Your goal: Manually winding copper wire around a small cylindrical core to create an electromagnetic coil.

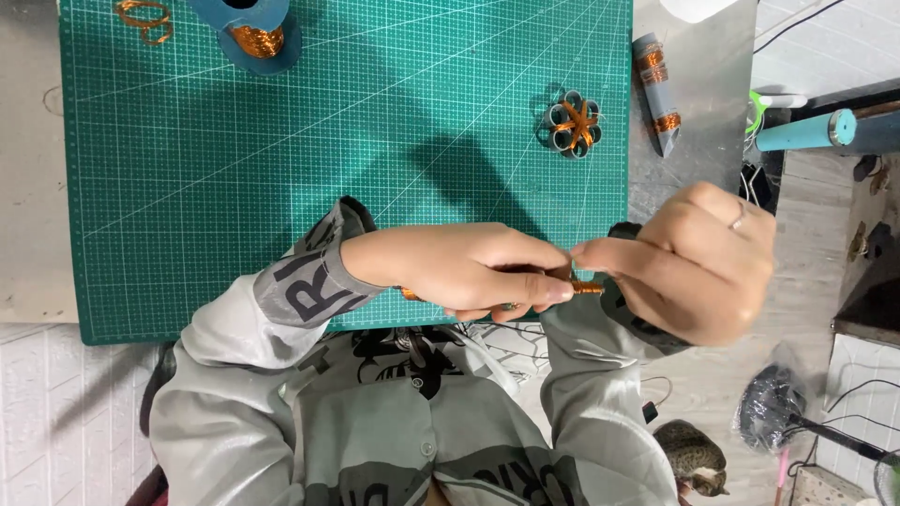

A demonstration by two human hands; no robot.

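My left hand [459,267] is closed around a thin stick wrapped in copper-coloured wire [589,288]. One orange end pokes out at the wrist side, the other at the fingertips. My right hand [694,272], with a ring on one finger, pinches the stick's tip with thumb and forefinger. Both hands hover over the near edge of a green cutting mat [281,187]. On the mat to the far right lies a small flower shape of grey rings bound with orange wire [574,124].
A blue spool of copper wire [255,37] and loose wire loops [142,19] sit at the mat's far left. A grey tube banded with orange wire [656,89] lies right of the mat. A teal cylinder [811,131], a black corded tool [773,408] and a cat [694,459] are at right.
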